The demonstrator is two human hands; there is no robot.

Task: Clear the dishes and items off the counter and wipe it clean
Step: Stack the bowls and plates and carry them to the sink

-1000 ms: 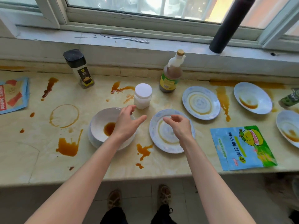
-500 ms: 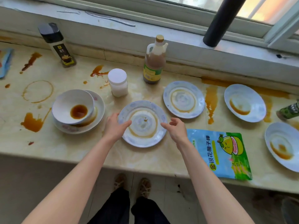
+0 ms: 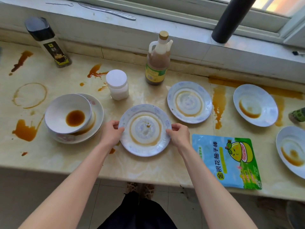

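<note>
The left hand [image 3: 110,135] and right hand [image 3: 179,135] pinched the centre plate [image 3: 145,129] by its rim.
Five plates [image 3: 189,101] and one bowl [image 3: 67,113] showed; the lower-right plate [image 3: 292,149] was cut by the frame edge.

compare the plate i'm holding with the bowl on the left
The plate is shallow, blue-patterned; the bowl is deep, white. The plate shows a thin sauce ring; the bowl holds a dark pool. The left hand and right hand grip the plate; the bowl sits untouched in another dish. Both are dirty.
</note>
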